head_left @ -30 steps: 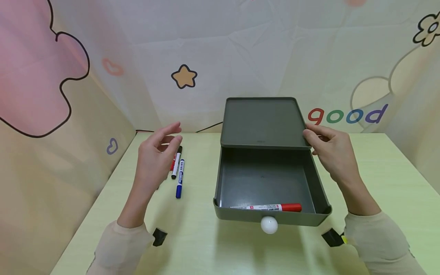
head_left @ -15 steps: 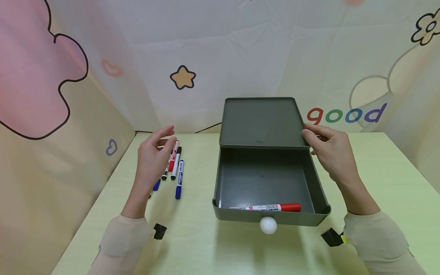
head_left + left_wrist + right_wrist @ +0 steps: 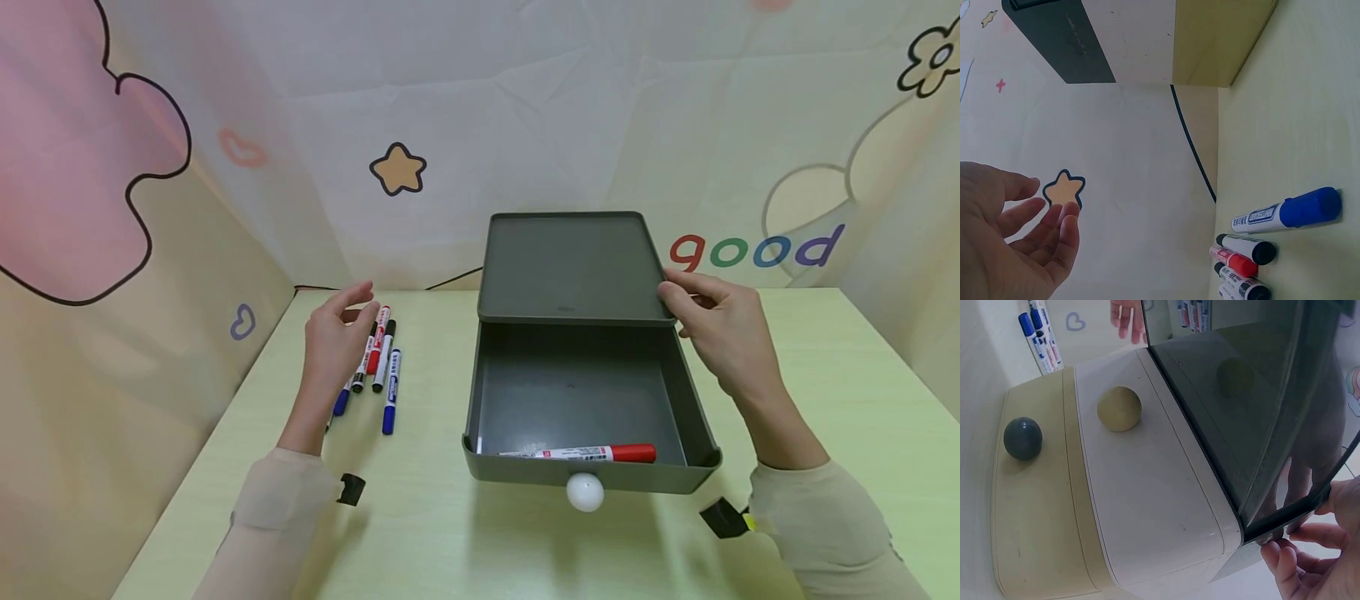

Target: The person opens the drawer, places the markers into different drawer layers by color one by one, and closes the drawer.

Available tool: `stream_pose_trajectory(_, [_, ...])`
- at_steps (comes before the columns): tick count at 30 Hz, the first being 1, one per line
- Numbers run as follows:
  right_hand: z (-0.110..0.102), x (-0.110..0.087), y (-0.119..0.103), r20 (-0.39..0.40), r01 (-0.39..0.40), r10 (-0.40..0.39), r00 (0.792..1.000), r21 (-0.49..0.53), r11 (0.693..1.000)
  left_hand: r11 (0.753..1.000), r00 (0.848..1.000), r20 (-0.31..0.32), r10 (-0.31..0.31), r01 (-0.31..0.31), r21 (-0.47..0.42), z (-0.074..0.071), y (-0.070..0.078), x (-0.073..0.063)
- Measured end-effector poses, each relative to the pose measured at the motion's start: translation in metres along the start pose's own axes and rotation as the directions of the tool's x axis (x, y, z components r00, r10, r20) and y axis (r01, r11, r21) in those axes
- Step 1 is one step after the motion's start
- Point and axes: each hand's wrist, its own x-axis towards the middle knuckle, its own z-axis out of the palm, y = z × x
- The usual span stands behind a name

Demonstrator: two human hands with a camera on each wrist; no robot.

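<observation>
Left hand [image 3: 333, 340] has shifted, leaving more markers [image 3: 384, 358] visible

Head view: bright, even light; soft-edged shadows lie on the table [image 3: 420, 525] in front of the drawer [image 3: 517, 470], outlines fairly sharp. Both wrist views: dimmer, greyer. Right wrist view: mirror-like reflections cross the drawer's dark surface, and a small glint marks the dark knob [image 3: 1022, 439].

right grip [image 3: 1332, 565] on dark box [image 3: 1210, 394] | blue-capped markers [image 3: 1039, 339] upper left
</observation>
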Motion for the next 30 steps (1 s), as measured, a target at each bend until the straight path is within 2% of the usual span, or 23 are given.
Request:
stream_pose_trajectory(7, [0.0,0.001,0.0,0.0,-0.004,0.004,1.0,-0.003,1.0,0.998,0.998,0.018,-0.054,0.053,0.029,0.005,-0.015,0.009])
stream_pose_trajectory(14, [-0.001,0.001,0.0,-0.001,-0.009,0.009,1.0,-0.007,1.0,0.994,0.996,0.044,-0.077,0.073,0.082,0.01,-0.027,0.017])
stream_pose_trajectory(24, [0.0,0.001,0.0,0.0,-0.001,0.001,1.0,-0.006,1.0,0.976,0.981,0.077,-0.18,0.168,0.137,0.018,-0.049,0.031])
stream_pose_trajectory(30, [0.0,0.0,0.0,-0.004,0.003,-0.003,1.0,-0.008,1.0,0.964,0.975,0.075,-0.207,0.191,0.183,0.025,-0.058,0.038])
